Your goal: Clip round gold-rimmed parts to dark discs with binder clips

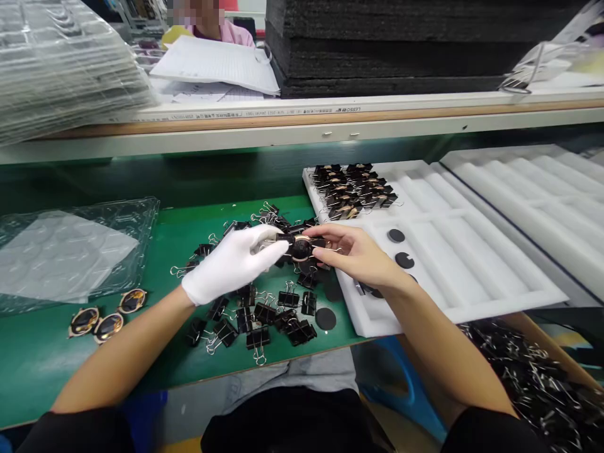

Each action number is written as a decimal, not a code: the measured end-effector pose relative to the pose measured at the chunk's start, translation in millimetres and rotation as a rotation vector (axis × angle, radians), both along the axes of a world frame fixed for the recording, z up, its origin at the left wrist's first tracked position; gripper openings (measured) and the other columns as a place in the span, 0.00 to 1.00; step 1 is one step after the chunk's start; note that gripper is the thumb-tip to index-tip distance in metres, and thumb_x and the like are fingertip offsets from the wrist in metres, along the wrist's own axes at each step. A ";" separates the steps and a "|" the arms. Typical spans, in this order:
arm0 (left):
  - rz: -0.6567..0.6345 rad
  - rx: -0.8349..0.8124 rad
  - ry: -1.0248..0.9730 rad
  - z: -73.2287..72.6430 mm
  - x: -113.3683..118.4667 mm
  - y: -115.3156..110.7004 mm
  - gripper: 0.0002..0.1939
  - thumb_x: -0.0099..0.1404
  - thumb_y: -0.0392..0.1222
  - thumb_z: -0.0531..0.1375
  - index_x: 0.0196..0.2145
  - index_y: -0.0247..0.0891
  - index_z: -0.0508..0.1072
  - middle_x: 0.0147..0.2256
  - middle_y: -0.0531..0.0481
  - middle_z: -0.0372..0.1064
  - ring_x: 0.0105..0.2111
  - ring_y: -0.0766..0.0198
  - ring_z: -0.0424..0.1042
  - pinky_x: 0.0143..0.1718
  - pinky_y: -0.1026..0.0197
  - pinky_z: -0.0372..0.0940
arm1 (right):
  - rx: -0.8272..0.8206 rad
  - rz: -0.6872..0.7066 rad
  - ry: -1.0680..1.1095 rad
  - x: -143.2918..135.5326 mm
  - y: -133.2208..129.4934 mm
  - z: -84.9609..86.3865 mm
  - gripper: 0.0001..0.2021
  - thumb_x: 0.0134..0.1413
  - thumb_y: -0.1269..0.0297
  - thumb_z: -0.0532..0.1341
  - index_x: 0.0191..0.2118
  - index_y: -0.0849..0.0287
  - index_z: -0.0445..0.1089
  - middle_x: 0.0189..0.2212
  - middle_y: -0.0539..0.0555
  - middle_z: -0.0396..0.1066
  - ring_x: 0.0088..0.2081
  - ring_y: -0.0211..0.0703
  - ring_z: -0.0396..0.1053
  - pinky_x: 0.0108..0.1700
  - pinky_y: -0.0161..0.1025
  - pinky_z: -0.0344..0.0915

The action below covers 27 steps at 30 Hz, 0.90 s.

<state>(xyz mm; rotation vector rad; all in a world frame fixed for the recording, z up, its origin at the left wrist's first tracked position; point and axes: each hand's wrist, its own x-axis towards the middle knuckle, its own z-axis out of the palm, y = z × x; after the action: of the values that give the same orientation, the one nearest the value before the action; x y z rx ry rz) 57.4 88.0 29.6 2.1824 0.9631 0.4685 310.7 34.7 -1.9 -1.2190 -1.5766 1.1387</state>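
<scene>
In a white glove, my left hand (236,261) pinches a black binder clip (284,239) at the left side of a round gold-rimmed watch case (302,248). My bare right hand (352,251) has its thumb and fingers closed on another binder clip (319,243) at the case's right side. A dark disc covers the middle of the case. Loose binder clips (258,338) lie under and around both hands on the green table (177,236). Nearer me is a black round pad (325,319). Three gold watch cases (108,327) with dark faces rest left of my left forearm.
Clipped watch cases (340,189) stand in rows on a white foam tray (453,258), with black pads (396,236) nearby. A second foam tray (533,182) lies right. A clear plastic tray (146,239) sits left. More clips (538,377) fill a box. A shelf (283,123) crosses ahead; a person (236,33) sits beyond.
</scene>
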 end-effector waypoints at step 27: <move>-0.196 0.143 0.476 4.7 -30.4 21.6 0.28 0.73 0.64 0.52 0.65 0.54 0.70 0.61 0.51 0.74 0.57 0.49 0.76 0.58 0.49 0.71 | 0.170 -0.399 -0.613 256.0 67.8 -65.7 0.34 0.44 0.25 0.67 0.44 0.50 0.79 0.68 0.63 0.54 0.75 0.70 0.41 0.73 0.66 0.44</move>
<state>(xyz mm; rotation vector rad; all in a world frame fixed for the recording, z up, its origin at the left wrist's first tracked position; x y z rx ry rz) 27.0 109.5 34.3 2.5491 0.9636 -0.0871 566.7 102.5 -67.6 -1.7687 -1.7029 0.3782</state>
